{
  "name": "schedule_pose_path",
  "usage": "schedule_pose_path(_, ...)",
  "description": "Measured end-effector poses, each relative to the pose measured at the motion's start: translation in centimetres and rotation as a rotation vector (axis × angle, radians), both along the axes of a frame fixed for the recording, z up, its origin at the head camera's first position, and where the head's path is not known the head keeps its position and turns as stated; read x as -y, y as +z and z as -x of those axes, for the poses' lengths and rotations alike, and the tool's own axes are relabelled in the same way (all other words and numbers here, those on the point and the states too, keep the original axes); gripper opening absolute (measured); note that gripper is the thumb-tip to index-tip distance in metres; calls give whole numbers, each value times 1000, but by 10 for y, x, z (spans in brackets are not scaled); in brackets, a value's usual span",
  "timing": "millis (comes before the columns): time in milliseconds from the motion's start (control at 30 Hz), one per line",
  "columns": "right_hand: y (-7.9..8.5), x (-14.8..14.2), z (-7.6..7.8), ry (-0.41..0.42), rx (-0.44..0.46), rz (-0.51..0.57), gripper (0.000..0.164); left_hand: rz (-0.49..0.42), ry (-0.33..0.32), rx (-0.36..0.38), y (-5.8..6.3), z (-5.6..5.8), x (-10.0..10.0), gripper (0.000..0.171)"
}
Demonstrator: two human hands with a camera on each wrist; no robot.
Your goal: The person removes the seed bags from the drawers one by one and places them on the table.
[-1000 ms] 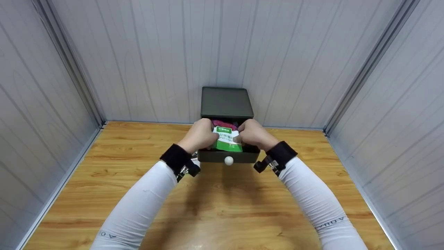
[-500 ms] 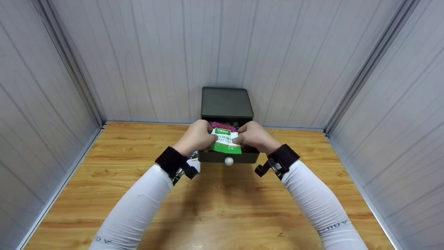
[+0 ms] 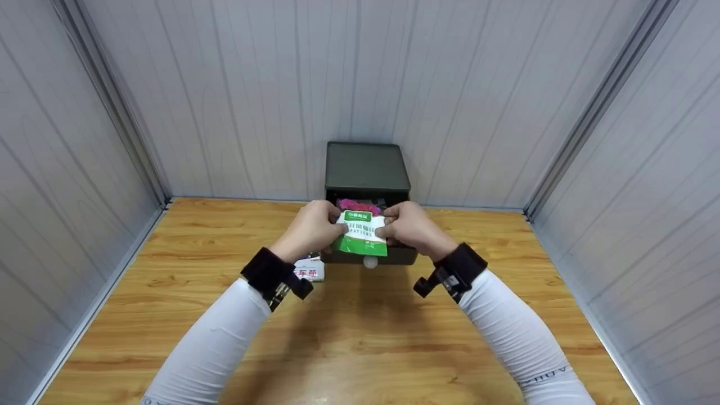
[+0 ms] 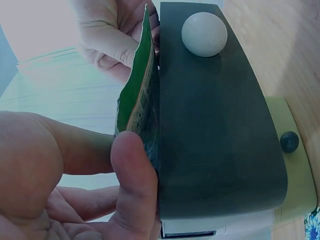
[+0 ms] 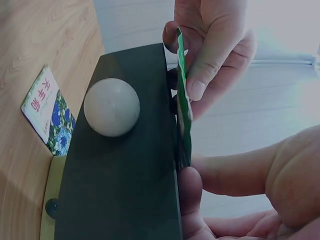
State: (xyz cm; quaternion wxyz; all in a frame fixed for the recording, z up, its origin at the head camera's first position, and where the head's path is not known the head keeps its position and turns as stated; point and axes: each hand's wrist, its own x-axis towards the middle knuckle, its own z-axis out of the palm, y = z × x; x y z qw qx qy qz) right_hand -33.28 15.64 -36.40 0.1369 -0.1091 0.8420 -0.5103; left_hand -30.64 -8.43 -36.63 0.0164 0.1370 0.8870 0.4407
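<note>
A green and white seed packet (image 3: 363, 233) lies tilted over the pulled-out drawer (image 3: 394, 257) of a small dark green drawer box, with pink flowers showing at its far end. Its left edge is pinched between the thumb and fingers of my left hand (image 3: 312, 228). My right hand (image 3: 415, 228) pinches the opposite edge the same way. From the left wrist view, the packet (image 4: 135, 82) stands edge-on right at the rim of the drawer front, beside the round white knob (image 4: 204, 34). Most of the drawer's inside is hidden under the packet and hands.
Another seed packet (image 5: 49, 112), printed with blue flowers, lies on the wooden tabletop (image 3: 197, 292) left of the drawer box (image 3: 368, 166). Below the dark drawer is a light green drawer front (image 4: 287, 165) with a dark knob. Pale panel walls (image 3: 253, 101) enclose the table's back and sides.
Both hands have drawn the green and white packet toward the person, so its near edge now overlaps the drawer front. More of the blue-flowered packet shows beside my left wrist.
</note>
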Motion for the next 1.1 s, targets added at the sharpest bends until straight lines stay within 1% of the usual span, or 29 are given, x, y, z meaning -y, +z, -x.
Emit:
schedule_pose_path(100, 0, 1, -3, -12, -3, 22, 53, -13, 6, 4, -1, -2, 1, 12)
schedule_pose_path(267, -3, 0, -7, -11, -33, 28, 52, -32, 18, -10, -3, -3, 2, 16)
schedule_pose_path(400, -2, 1, -9, -19, -66, 40, 54, -23, 33, -67, -4, -3, 3, 23)
schedule_pose_path(500, -2, 4, -11, -32, -72, 57, 58, -21, 48, -99, -6, -4, 5, 30)
schedule_pose_path(667, -1, 11, -12, -60, -70, 70, 68, -52, 67, -92, -7, -6, 11, 38)
schedule_pose_path(733, -1, 14, -13, -67, -75, 72, 71, -58, 73, -99, -6, -6, 13, 38)
schedule_pose_path(967, 1, 24, -16, -77, -73, 96, 75, -112, 79, -113, -5, -7, 23, 37)
schedule_pose_path(1100, 3, 32, -18, -75, -65, 91, 78, -119, 99, -115, -5, -9, 31, 37)
